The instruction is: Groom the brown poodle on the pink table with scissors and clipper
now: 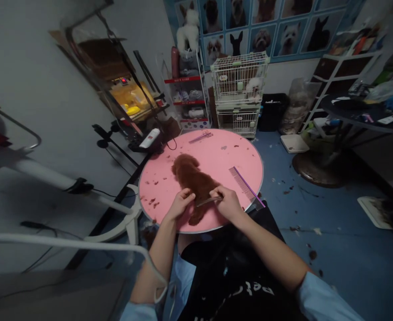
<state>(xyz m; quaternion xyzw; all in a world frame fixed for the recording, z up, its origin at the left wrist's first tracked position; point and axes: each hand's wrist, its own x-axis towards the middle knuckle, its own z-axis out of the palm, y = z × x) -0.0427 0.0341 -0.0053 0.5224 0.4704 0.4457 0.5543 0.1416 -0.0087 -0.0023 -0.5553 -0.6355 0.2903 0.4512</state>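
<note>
A small brown curly dog point(194, 178) stands on a round pink table point(230, 154), facing away from me. My left hand point(180, 203) is closed on the fur at its left rear flank. My right hand point(228, 204) grips a thin metal tool, probably scissors point(207, 201), whose tip points left across the dog's hindquarters. A purple comb point(245, 185) lies on the table to the right of the dog. A second purple tool point(200, 137) lies at the table's far edge. Clumps of brown fur are scattered over the tabletop.
A white clipper point(149, 138) rests on a stand at the table's far left. White wire cages point(239, 91) are stacked behind the table. A white dryer arm point(49, 176) crosses at left. A dark table point(366, 117) with clutter is at right. Fur tufts lie on the blue floor.
</note>
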